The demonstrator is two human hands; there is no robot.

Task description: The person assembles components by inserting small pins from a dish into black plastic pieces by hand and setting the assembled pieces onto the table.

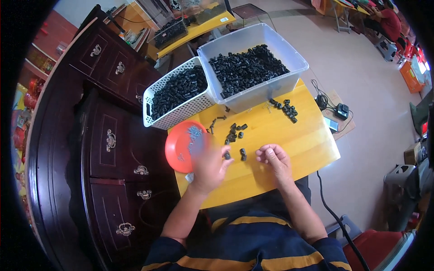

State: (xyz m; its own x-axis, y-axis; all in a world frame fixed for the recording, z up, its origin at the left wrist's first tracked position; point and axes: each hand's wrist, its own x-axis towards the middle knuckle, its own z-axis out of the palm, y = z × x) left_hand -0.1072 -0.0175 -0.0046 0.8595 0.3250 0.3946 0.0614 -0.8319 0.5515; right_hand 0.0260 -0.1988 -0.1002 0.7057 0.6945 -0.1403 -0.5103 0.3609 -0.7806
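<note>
Nearest in, the left hand (209, 165) lay blurred on the yellow worktop (307, 144), fingers curled toward a small black part (227, 156), though whether it gripped it I could not tell, while the right hand (275, 159) had its fingertips drawn together beside another black piece (243, 155), apparently pinching nothing. Beyond sat the orange dish (181, 147) and loose pieces (234, 133), so picking one part at a time looked wisest. Farther back stood the white basket (174, 118) and clear tub (266, 92), both full.
</note>
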